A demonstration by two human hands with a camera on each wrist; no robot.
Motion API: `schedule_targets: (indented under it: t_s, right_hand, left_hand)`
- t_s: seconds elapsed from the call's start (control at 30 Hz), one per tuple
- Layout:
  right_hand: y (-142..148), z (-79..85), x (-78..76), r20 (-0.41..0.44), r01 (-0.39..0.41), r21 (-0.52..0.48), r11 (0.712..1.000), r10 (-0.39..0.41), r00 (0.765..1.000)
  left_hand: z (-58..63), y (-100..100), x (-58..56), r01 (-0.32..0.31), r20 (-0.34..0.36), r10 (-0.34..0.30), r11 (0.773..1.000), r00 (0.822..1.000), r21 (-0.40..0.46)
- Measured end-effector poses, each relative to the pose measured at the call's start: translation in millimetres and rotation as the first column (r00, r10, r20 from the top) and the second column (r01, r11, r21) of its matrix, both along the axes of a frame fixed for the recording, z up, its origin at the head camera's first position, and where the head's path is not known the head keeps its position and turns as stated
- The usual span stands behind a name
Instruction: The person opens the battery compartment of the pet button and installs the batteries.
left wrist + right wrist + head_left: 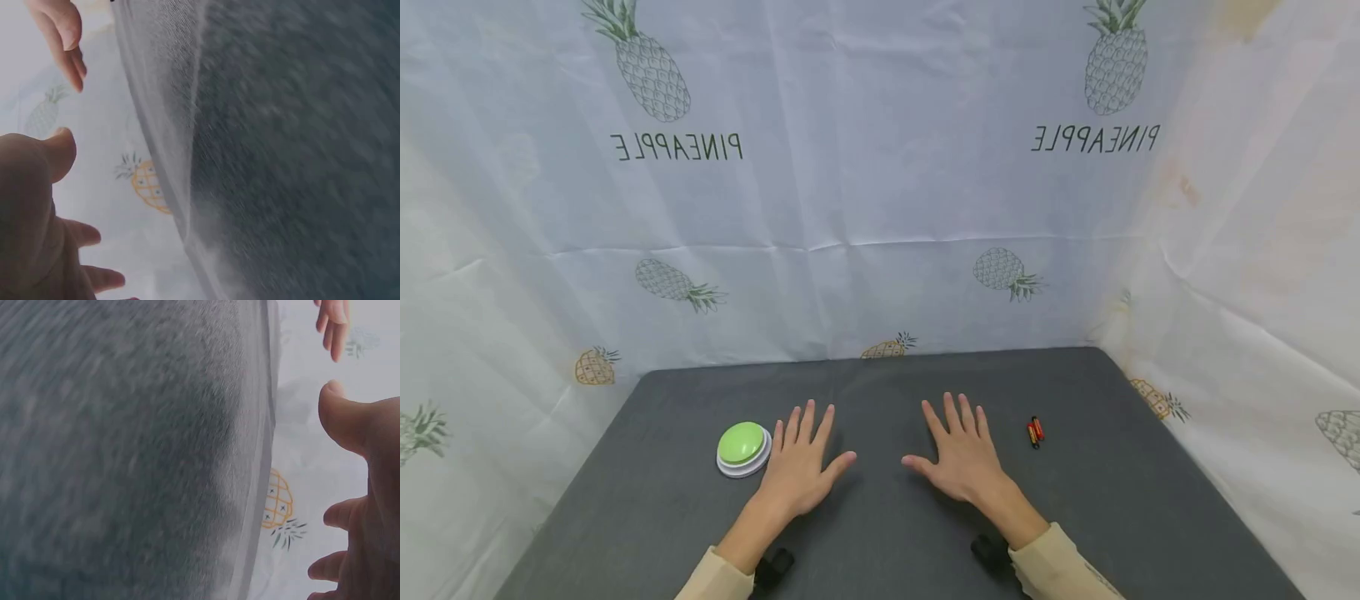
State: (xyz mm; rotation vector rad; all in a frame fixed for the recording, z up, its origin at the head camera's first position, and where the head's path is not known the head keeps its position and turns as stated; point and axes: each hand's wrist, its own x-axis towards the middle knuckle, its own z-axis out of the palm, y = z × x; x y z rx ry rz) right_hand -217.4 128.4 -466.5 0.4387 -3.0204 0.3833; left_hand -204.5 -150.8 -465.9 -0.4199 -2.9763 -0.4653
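Observation:
My left hand (pixel 797 471) is spread palm down over the dark table, its fingers straight and holding nothing. Just left of it sits a round push button (pixel 741 444) with a green dome and a white base. My right hand (pixel 962 461) is likewise spread with straight fingers and nothing in its grasp. To its right lie two small red and black batteries (pixel 1035 432), side by side. In the left wrist view the left hand (pixel 31 219) shows its thumb and fingertips; the right wrist view shows the right hand (pixel 375 487) the same way.
The dark grey table (pixel 880 533) has its far edge against a white curtain (pixel 880 183) printed with pineapples. More of this cloth hangs along the left and right sides. Dark wrist devices (pixel 773 568) sit under both sleeve cuffs.

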Motion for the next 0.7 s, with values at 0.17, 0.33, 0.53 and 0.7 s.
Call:
schedule_targets:
  t_s: [0.17, 0.33, 0.53, 0.7]
  right_hand:
    - [-8, 1.2, -1.9, -0.008, -0.012, -0.028, 1.0, 0.012, 1.0]
    - [-19, 3.8, -3.6, -0.01, -0.027, -0.059, 0.998, 0.027, 1.0]
    - [-38, 6.5, -3.6, 0.003, -0.053, -0.101, 0.993, 0.054, 0.999]
    - [-55, 9.6, -5.4, 0.0, -0.091, -0.139, 0.986, 0.092, 0.996]
  left_hand:
    - [-0.7, -11, -1.7, 0.003, -0.073, -0.001, 1.0, 0.997, 0.024]
    - [-2.6, -22, -1.8, 0.007, -0.177, 0.009, 0.996, 0.984, 0.085]
    - [-2.2, -41, 2.2, -0.004, -0.268, 0.044, 0.989, 0.962, 0.148]
    - [2.0, -60, 8.1, -0.027, -0.301, 0.082, 0.983, 0.95, 0.182]
